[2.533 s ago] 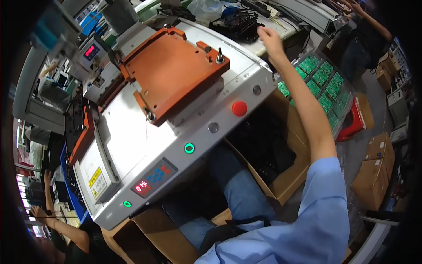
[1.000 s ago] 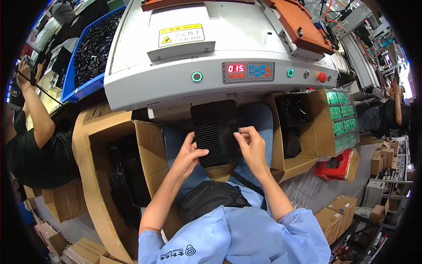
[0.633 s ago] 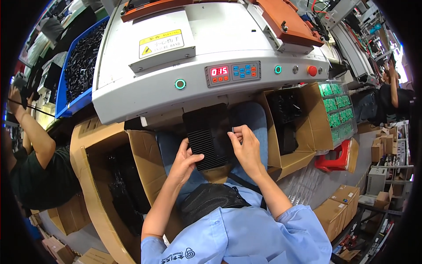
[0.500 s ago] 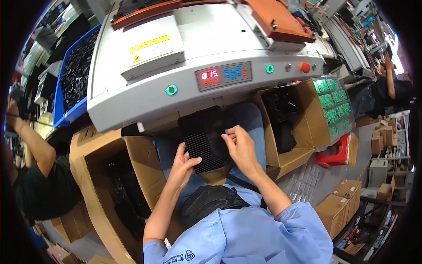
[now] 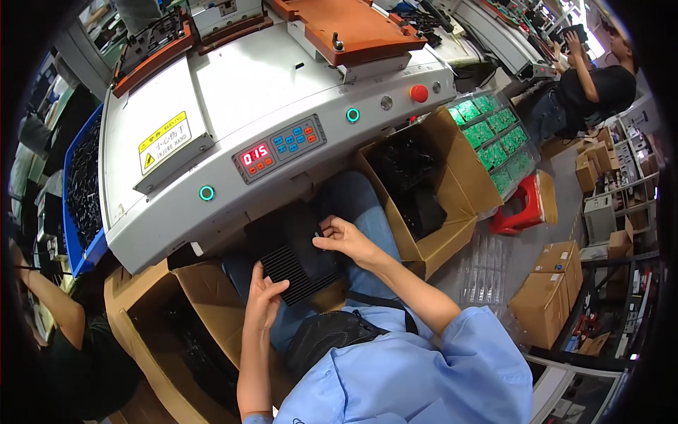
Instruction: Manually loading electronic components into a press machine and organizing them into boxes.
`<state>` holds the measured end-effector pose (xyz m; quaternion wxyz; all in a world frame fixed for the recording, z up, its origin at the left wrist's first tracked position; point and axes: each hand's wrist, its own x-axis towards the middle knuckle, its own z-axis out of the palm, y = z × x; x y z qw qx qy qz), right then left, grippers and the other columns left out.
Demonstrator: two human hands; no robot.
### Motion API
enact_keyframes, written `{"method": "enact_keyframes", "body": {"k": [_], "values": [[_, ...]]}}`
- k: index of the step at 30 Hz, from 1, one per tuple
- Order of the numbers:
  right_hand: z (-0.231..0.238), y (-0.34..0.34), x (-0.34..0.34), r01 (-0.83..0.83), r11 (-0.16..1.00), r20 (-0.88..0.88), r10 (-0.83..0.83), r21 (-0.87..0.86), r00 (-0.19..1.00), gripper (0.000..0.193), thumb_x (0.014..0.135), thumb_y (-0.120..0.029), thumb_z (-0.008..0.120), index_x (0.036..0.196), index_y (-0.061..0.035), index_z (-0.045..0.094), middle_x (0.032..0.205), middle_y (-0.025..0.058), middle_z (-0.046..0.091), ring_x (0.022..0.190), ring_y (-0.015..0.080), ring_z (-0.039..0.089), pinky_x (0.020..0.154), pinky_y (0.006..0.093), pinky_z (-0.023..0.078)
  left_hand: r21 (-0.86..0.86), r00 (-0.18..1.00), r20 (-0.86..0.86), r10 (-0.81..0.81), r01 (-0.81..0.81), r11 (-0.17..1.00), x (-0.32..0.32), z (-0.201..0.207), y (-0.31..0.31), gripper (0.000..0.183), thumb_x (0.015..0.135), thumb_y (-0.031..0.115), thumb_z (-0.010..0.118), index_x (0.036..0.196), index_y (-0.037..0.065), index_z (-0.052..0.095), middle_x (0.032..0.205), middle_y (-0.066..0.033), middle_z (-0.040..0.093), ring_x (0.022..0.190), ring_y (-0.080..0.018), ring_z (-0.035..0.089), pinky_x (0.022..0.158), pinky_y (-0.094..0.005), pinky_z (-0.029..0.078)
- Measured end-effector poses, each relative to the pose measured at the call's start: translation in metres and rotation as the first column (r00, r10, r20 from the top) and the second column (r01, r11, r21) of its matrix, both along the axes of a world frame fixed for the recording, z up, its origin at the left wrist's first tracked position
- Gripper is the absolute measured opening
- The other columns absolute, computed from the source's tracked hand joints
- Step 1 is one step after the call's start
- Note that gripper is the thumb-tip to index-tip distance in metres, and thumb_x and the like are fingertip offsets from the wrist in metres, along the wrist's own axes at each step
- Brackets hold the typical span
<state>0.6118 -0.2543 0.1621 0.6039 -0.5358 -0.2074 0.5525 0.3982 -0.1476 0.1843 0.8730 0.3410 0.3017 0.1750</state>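
A flat black plastic panel [image 5: 305, 269], with a band of parallel ribs and a smoother part beyond it, lies tilted over my lap. My left hand [image 5: 265, 295] grips its ribbed near-left edge, thumb on top and fingers beneath. Over the smooth part, close to the panel's right side, my right hand [image 5: 347, 242] has thumb and forefinger pinched together. A tiny greyish bit shows at those fingertips, too small to name.
Ahead stands a white machine [image 5: 233, 78] with a control panel [image 5: 280, 148] and orange fixtures [image 5: 353, 32]. Cardboard boxes with black parts flank my legs, one at left [image 5: 134, 311], one at right [image 5: 462, 215]. Green circuit boards [image 5: 494, 134] and a red stool [image 5: 519, 208] stand beyond.
The whole view has turned, so the machine sits further left and more tilted. Both hands stay at the black panel, the right one still pinched over its right side.
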Motion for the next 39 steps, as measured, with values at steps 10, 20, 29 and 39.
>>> {"method": "enact_keyframes", "body": {"k": [10,20,29,39], "values": [[-0.016,-0.125,0.155,0.618,0.491,0.78,0.495,-0.614,0.382,0.044,0.081,-0.04,0.063,0.103,-0.0024,0.059,0.098,0.0216,0.064,0.094,0.0368,0.061,0.079,0.0451,0.048,-0.107,0.986,-0.016,0.163,-0.164,0.981,-0.005,0.003,0.012,0.069,0.071,-0.01,0.054,0.134,0.002,0.027,0.112,-0.011,0.054,0.1,-0.0199,0.057,0.087,-0.0307,0.048],[-0.053,-0.13,0.167,0.565,0.376,0.64,0.662,-0.734,0.39,0.042,0.078,-0.021,0.067,0.112,-0.0019,0.05,0.107,0.0227,0.061,0.101,0.0391,0.059,0.085,0.0463,0.049,-0.117,0.994,0.03,0.102,-0.098,0.988,-0.012,-0.005,0.007,0.074,0.07,-0.01,0.057,0.135,0.005,0.026,0.114,-0.0113,0.052,0.105,-0.02,0.053,0.088,-0.0306,0.044],[-0.075,-0.133,0.179,0.518,0.373,0.613,0.66,-0.77,0.434,0.097,0.062,-0.032,0.083,0.135,-0.0029,0.026,0.139,0.0244,0.029,0.121,0.0464,0.038,0.096,0.0477,0.042,-0.086,0.997,0.042,0.067,-0.063,0.994,-0.011,0.0,0.005,0.069,0.071,-0.011,0.056,0.133,0.005,0.029,0.111,-0.0104,0.054,0.103,-0.0196,0.056,0.088,-0.0294,0.046],[-0.067,-0.124,0.173,0.544,0.413,0.614,0.746,-0.731,0.259,0.093,0.067,-0.032,0.08,0.137,-0.0031,0.026,0.126,0.0234,0.042,0.118,0.0448,0.042,0.096,0.0467,0.04,-0.111,0.998,0.033,0.047,-0.043,0.993,-0.011,-0.001,0.003,0.074,0.07,-0.013,0.055,0.136,0.006,0.027,0.113,-0.0105,0.053,0.103,-0.0198,0.056,0.086,-0.0303,0.048]]}}
